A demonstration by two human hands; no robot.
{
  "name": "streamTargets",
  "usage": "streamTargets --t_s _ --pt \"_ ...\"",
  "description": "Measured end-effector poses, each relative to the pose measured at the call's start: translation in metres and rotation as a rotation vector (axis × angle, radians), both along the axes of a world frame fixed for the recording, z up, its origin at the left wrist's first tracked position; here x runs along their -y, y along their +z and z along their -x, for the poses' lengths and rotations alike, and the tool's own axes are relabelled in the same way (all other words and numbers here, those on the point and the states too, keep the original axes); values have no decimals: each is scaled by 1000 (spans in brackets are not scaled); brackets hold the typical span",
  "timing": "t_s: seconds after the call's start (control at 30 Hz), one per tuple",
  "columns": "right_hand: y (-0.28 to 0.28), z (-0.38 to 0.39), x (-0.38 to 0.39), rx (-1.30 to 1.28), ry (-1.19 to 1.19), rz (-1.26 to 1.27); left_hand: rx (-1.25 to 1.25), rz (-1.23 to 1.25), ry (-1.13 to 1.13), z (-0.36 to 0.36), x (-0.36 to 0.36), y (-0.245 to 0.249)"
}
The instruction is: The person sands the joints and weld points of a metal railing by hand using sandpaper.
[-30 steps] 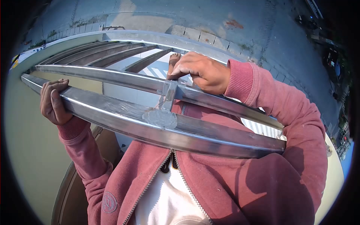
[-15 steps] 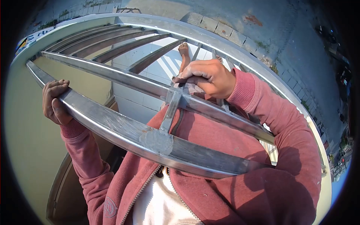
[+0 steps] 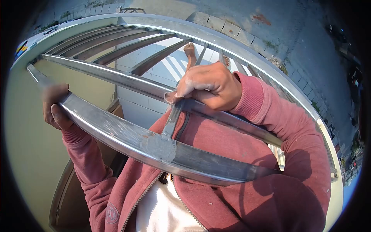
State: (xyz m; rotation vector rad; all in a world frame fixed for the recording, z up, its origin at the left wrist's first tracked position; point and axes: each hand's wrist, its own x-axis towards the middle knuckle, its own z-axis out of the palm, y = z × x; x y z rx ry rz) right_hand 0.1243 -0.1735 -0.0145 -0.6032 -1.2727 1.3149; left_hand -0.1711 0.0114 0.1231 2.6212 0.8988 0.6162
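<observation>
My left hand (image 3: 57,108) is wrapped round the far left part of the metal top rail (image 3: 205,160); its fingers are partly blurred. A rough grey patch (image 3: 158,147) covers the rail where a short upright post (image 3: 172,120) meets it from below. My right hand (image 3: 210,87) pinches a small brownish piece of sandpaper (image 3: 170,97), mostly hidden by the fingers. It presses at the joint of the short post and the lower metal rail (image 3: 108,75). Whitish dust coats the thumb and fingers of this hand.
Slanted metal bars (image 3: 154,58) run from the lower rail to the outer ledge (image 3: 251,58). Bare feet (image 3: 189,50) stand on the white tiled floor (image 3: 135,96) behind the railing. A cream wall (image 3: 27,127) rises at left. Paved ground (image 3: 239,15) lies far below, beyond the ledge.
My right hand has moved a little left and down with the sandpaper, now covering the joint. My left hand stays on the top rail, its fingers shifted slightly and blurred.
</observation>
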Motion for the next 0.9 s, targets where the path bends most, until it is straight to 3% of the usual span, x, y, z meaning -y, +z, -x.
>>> streamTargets --t_s 0.03,0.1,0.17,0.23,0.3,0.4,0.5,0.53,0.63,0.7,0.77,0.83,0.9 --pt "14 -1 0 -85 -34 -122 20 2 -9 -1 -1 -1" --pt "7 -2 2 -96 5 39 22 35 -12 3 7 2" --pt "-26 0 0 51 -20 151 20 28 -5 2 4 1" --pt "-4 -3 3 2 -22 -23 12 32 -9 5 -1 0" --pt "8 -3 4 -70 -1 -29 6 38 -12 7 0 1" --pt "-29 1 7 61 -31 112 13 32 -31 7 -1 2" --pt "12 -5 6 20 -61 -39 15 58 -43 10 -3 -1" --pt "5 -4 6 -58 -16 12 29 61 -45 10 -2 0" --pt "-15 -3 7 92 -60 32 -16 20 -53 9 -3 3" --pt "10 -4 7 -9 -50 -58 -9 4 -55 10 -6 1" --pt "-4 -2 10 -67 -8 61 -11 14 -59 11 -1 2" --pt "-22 0 8 73 -57 51 -20 25 -47 9 -2 3" --pt "8 -4 9 50 -65 7 -29 10 -56 9 -6 3"
